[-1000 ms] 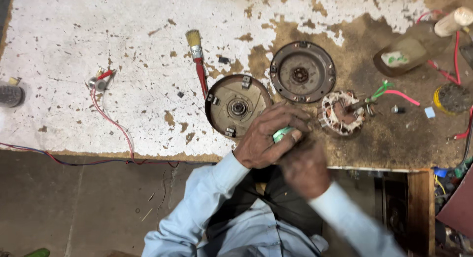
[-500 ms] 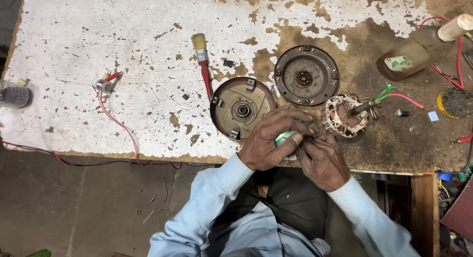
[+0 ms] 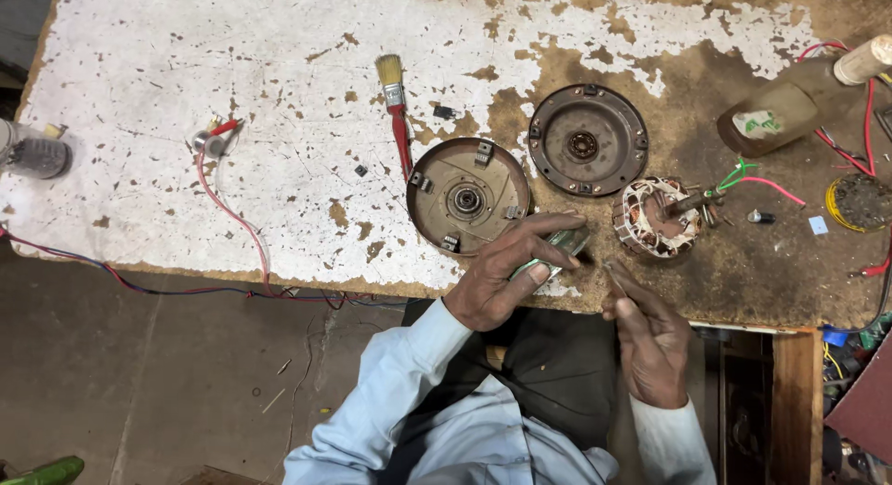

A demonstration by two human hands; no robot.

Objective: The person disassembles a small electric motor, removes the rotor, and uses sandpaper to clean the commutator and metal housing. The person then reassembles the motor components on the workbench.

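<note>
The left hand point(image 3: 497, 281) holds a small shiny tube point(image 3: 557, 251) with a bit of green on it, just at the near edge of the tabletop point(image 3: 232, 104). Its fingers are curled tight around the tube. A moment ago both hands were close together over the tube; now the right hand point(image 3: 650, 341) has pulled back and sits apart, lower down. Its fingers are pressed together and seem to pinch something very thin, maybe a pin or a cap, but it is too small to tell. So the two hands have come apart, and the tube now rests in one hand only. Just past the tube lies a round brown metal cover point(image 3: 467, 199) with a shiny ring in the middle. Next to it is a darker round cover point(image 3: 587, 141), rusty and flat. To the right sits a coil point(image 3: 658, 217) wound with copper wire, with green and red wires sticking out. A brush point(image 3: 397, 104) with a red handle lies further back. The tabletop is rough, with white paint flaking off brown wood
</note>
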